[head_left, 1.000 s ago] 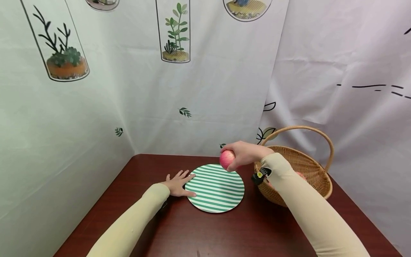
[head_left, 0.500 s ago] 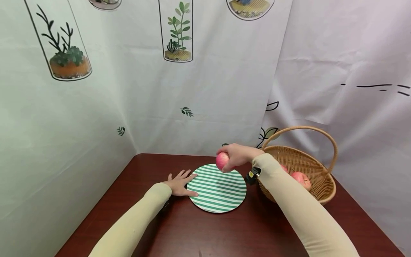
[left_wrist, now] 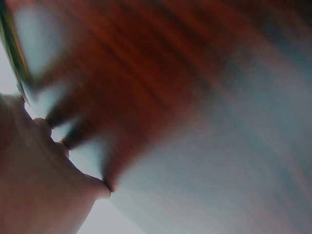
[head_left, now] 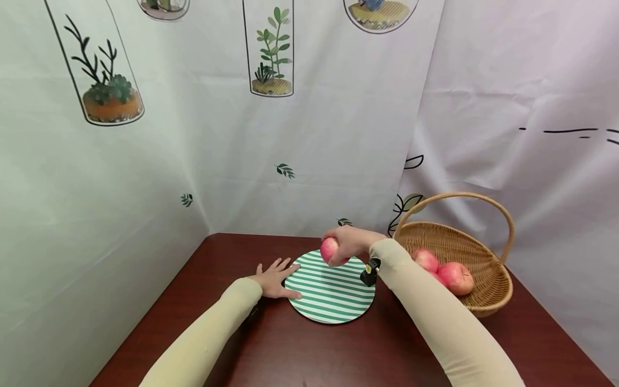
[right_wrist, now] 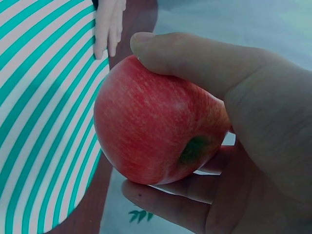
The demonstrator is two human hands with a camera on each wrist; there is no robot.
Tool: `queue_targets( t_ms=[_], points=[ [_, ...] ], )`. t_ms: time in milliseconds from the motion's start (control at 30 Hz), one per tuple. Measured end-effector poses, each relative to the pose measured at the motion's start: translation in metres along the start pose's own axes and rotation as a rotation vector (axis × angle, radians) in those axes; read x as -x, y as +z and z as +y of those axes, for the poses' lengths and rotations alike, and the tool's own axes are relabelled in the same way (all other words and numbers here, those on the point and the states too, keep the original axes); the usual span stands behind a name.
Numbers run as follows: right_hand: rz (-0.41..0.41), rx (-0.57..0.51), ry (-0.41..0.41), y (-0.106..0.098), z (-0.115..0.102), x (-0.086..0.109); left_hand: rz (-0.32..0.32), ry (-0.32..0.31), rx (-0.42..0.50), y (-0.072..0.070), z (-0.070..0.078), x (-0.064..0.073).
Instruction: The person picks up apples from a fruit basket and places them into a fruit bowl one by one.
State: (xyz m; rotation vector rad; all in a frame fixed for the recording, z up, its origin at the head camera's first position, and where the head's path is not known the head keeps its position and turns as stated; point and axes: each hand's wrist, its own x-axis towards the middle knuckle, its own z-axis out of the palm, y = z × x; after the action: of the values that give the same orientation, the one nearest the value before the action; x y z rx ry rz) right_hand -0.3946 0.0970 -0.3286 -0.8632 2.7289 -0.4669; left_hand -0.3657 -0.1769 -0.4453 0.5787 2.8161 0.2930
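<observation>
Spreading its fingers wide on the worktop (head_left: 300, 355), a left hand (head_left: 273, 282) touches the left rim of a round striped placemat (head_left: 333, 306) near the back edge. Above the placemat's rear part, a red apple (head_left: 329, 250) sits in a right hand (head_left: 352, 240), fingers and thumb curled round it. In the past second, the right hand has moved leftward and slightly lower, bringing the fruit farther over the placemat, apparently not yet onto it. Toward the worktop's right edge, a handled wicker basket (head_left: 493, 282) holds more apples (head_left: 456, 278), now less hidden by the sleeve (head_left: 435, 306).
</observation>
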Motion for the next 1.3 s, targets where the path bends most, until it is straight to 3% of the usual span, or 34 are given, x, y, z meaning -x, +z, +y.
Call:
queue_targets(
  t_ms=[333,833,1300],
  points=[
    [0.027,-0.038,0.013,0.016,-0.002,-0.012,-0.004,0.008,0.003,-0.003,0.002,0.001],
    [0.059,0.012,0.082,0.044,0.002,-0.036,-0.009,0.01,0.009,-0.001,0.005,0.002],
    [0.067,0.046,0.104,0.051,-0.007,-0.047,-0.008,0.005,0.005,-0.002,0.005,0.004]
  ],
)
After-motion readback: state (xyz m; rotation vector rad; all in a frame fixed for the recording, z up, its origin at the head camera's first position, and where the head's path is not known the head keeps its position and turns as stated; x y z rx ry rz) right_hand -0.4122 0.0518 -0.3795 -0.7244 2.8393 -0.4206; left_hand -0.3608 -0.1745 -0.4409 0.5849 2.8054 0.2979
